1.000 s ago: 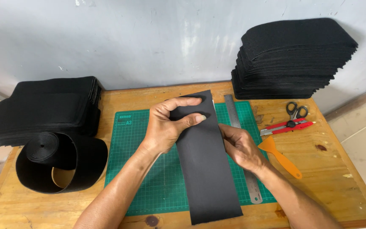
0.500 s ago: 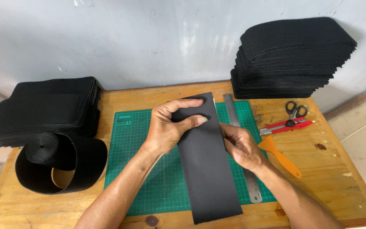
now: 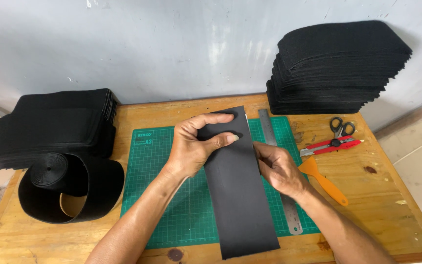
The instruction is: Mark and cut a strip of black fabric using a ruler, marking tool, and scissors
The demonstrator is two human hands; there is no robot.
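A long black strip of fabric (image 3: pixel 242 195) lies lengthwise on a green cutting mat (image 3: pixel 157 166). My left hand (image 3: pixel 196 144) rests on the strip's upper part, fingers spread over its left edge and top. At the strip's right edge my right hand (image 3: pixel 279 168) pinches it, fingers curled, beside a steel ruler (image 3: pixel 274 142) that runs along the mat's right side. The strip's lower end reaches past the mat toward the table's front edge.
A tall pile of black cut pieces (image 3: pixel 338 68) stands at the back right, another pile (image 3: pixel 50 122) at the left. A loose roll of black band (image 3: pixel 69 186) sits front left. Scissors (image 3: pixel 342 127), a red utility knife (image 3: pixel 330 145) and an orange scraper (image 3: pixel 323 181) lie right of the mat.
The strip has been straightened a little and shifted slightly right toward the ruler; both hands stay on it in nearly the same places.
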